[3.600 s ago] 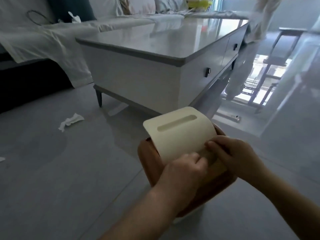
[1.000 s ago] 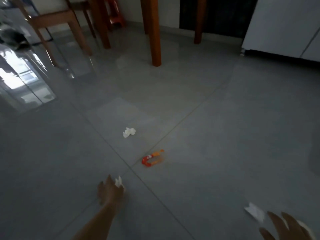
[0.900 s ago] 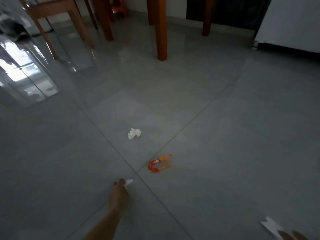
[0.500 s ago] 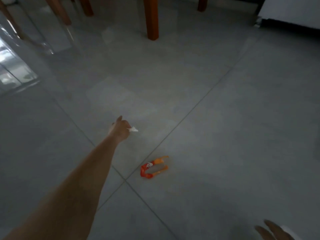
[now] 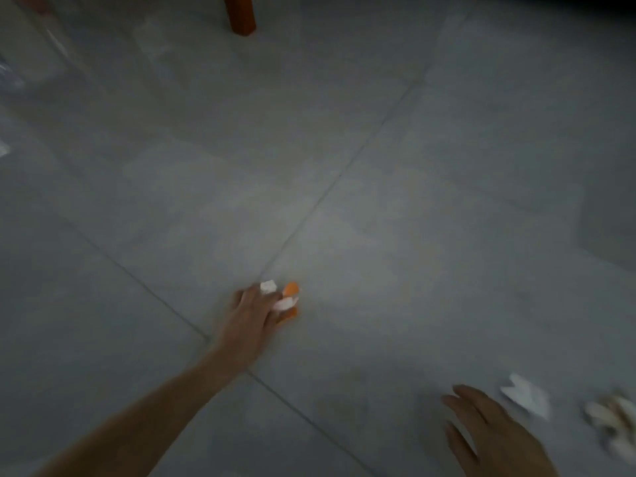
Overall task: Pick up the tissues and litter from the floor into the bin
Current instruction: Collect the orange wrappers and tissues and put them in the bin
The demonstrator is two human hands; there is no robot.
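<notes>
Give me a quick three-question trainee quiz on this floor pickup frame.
1. True or false: the left hand is down at the orange wrapper with white tissue showing at its fingers.
2. Which lies nearest the right hand? A) a bin B) a white tissue piece C) a wooden leg
3. Fill in: the right hand is ____, holding nothing.

Key: 1 true; 2 B; 3 open
</notes>
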